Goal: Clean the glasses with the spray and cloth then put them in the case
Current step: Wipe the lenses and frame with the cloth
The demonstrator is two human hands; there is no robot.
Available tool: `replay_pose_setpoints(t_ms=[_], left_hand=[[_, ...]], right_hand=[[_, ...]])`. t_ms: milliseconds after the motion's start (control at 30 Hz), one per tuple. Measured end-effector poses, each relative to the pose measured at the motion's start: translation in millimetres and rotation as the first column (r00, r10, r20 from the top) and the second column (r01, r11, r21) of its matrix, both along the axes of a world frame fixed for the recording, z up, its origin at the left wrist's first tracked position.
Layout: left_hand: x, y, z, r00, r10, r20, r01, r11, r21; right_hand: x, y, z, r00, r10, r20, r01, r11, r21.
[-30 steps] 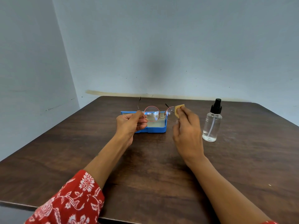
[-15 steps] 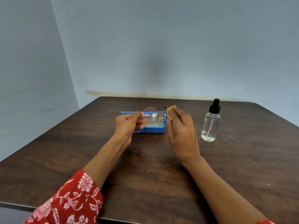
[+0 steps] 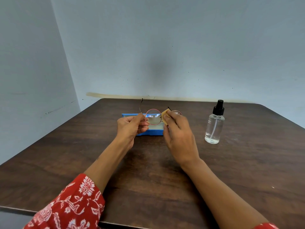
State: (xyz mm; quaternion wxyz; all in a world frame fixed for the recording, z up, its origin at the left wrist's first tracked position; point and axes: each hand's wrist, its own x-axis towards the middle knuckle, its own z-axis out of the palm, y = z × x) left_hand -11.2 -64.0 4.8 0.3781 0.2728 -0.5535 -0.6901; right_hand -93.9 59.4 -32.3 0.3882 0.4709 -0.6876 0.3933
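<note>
The right hand (image 3: pixel 179 134) hides most of the right lens of the glasses (image 3: pixel 153 116) and much of the yellow cloth (image 3: pixel 165 115). The left hand (image 3: pixel 131 126) covers part of the blue case (image 3: pixel 148 132). The surface (image 3: pixel 247 162) is cut off at the bottom and side edges of the frame.

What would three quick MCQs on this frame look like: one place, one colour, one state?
1. The spray bottle stands:
A. right of both hands
B. inside the case
C. left of the case

2. The glasses case is:
A. black
B. blue
C. red

3. The glasses are:
A. lying in the case
B. folded on the table
C. held up, temples open

Key:
1 A, it stands upright beyond the right hand.
2 B, its walls are blue.
3 C, the left hand grips one side while the right presses a yellow cloth on the other lens.
</note>
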Motion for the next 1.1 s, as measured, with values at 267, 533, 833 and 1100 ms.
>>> replay_pose_setpoints(t_ms=[267,533,833,1100], left_hand=[[-0.9,-0.7,0.7,1.000,0.001,0.006,-0.002,1.000,0.009],[0.5,1.0,1.8,1.000,0.013,0.004,-0.013,1.000,0.009],[0.1,3.3,1.8,1.000,-0.006,0.004,0.006,1.000,0.007],[-0.1,4.9,1.9,1.000,-0.001,0.005,0.001,1.000,0.013]], right_hand=[[-13.8,11.9,0.0,0.967,-0.076,0.244,0.108,0.987,-0.120],[-4.3,3.4,0.1,0.995,-0.035,0.089,0.038,0.999,-0.029],[-3.5,5.7,1.3,0.994,-0.057,0.095,0.060,0.998,-0.026],[-13.0,10.8,1.3,0.977,-0.087,0.193,0.110,0.987,-0.114]])
